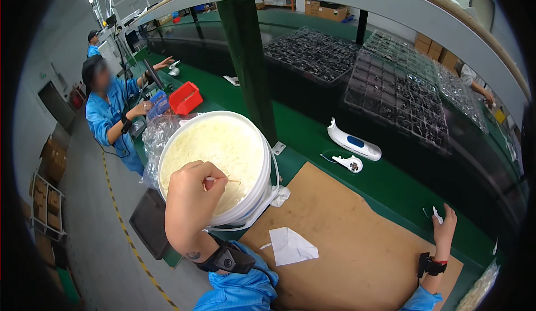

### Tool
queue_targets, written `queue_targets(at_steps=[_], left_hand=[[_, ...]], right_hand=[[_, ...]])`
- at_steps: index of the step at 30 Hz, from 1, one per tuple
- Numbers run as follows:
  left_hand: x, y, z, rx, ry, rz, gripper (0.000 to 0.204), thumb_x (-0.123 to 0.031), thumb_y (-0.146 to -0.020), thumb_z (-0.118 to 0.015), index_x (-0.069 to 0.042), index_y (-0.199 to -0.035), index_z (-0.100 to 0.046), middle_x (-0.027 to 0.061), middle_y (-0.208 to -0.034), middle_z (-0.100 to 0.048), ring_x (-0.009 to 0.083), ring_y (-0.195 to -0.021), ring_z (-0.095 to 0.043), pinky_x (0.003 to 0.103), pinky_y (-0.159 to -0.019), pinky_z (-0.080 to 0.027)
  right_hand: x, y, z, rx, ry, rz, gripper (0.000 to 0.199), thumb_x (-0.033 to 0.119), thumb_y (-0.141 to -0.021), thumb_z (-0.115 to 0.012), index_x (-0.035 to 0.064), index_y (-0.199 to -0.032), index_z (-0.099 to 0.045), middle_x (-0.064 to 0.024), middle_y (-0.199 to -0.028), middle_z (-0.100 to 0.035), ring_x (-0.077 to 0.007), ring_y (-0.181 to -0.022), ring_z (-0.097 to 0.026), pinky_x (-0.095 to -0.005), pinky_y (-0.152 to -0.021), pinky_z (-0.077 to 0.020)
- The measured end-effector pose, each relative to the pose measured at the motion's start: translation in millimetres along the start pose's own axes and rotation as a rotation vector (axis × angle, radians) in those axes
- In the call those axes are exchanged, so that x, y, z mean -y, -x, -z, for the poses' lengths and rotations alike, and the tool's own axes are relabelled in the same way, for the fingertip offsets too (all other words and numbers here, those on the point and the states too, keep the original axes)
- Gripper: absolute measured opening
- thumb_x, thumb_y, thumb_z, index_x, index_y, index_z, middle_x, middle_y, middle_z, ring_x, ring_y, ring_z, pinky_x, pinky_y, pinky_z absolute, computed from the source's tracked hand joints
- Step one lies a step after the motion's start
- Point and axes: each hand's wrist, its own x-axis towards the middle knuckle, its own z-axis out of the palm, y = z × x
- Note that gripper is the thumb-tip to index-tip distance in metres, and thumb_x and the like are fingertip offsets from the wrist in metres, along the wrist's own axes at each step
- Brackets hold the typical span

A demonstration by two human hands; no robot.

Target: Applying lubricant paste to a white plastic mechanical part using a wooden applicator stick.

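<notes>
A large white bucket (pixel 268 160) stands to the left, filled nearly to the rim with a pale cream paste (pixel 215 138). Over it, my left hand (pixel 192 196) pinches a thin stick (pixel 234 181), whose tip is at the paste. Far to the right, my right hand (pixel 445 230) has its fingers around a small white plastic part (pixel 437 215) with a thin wire, at the edge of the green bench. Between my arms a white paper sheet (pixel 293 247) lies on a brown board (pixel 346 249).
On the green bench lie a white curved housing (pixel 354 142) with a blue oval and a smaller white part (pixel 350 164). Black compartment trays (pixel 396 96) stand beyond. A green post (pixel 245 60) rises behind the bucket. A co-worker (pixel 111 110) works at left near a red bin (pixel 185 98).
</notes>
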Motion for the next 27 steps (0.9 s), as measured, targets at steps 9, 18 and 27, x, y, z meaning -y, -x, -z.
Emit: queue_targets(at_steps=[9, 18, 27], left_hand=[[4.5, -7.1, -0.9, 0.079, 0.008, 0.003, 0.008, 0.0, -0.069, -0.066, 0.004, -0.074, -0.063, 0.0093, -0.065, -0.057, 0.0121, -0.057, -0.052, 0.024, -0.054, -0.041], [-20.8, 0.1, 12.1, -0.063, 0.124, -0.081, 0.005, 0.0, -0.068, -0.066, 0.001, -0.073, -0.065, 0.0084, -0.063, -0.057, 0.0149, -0.057, -0.053, 0.027, -0.053, -0.04], [-78.1, 3.5, -1.4, -0.16, 0.781, -0.128, 0.005, 0.001, -0.071, -0.063, 0.005, -0.073, -0.063, 0.0047, -0.063, -0.053, 0.0096, -0.061, -0.047, 0.021, -0.055, -0.03]], right_hand=[[143.7, 0.4, -9.3, 0.224, -0.456, 0.313, 0.027, 0.003, -0.074, -0.066, -0.0022, -0.1, -0.061, -0.0171, -0.102, -0.061, -0.0318, -0.094, -0.06, -0.0355, -0.079, -0.0492], [193.8, -24.2, -84.2, 0.397, -0.451, 0.322, 0.063, 0.014, -0.068, -0.075, -0.0017, -0.123, -0.049, -0.02, -0.121, -0.054, -0.0341, -0.113, -0.049, -0.0376, -0.097, -0.0404], [226.8, -22.1, -71.1, 0.156, -0.682, 0.357, 0.045, 0.014, -0.067, -0.075, -0.0019, -0.107, -0.061, -0.0193, -0.106, -0.06, -0.0354, -0.098, -0.056, -0.0391, -0.087, -0.0441]])
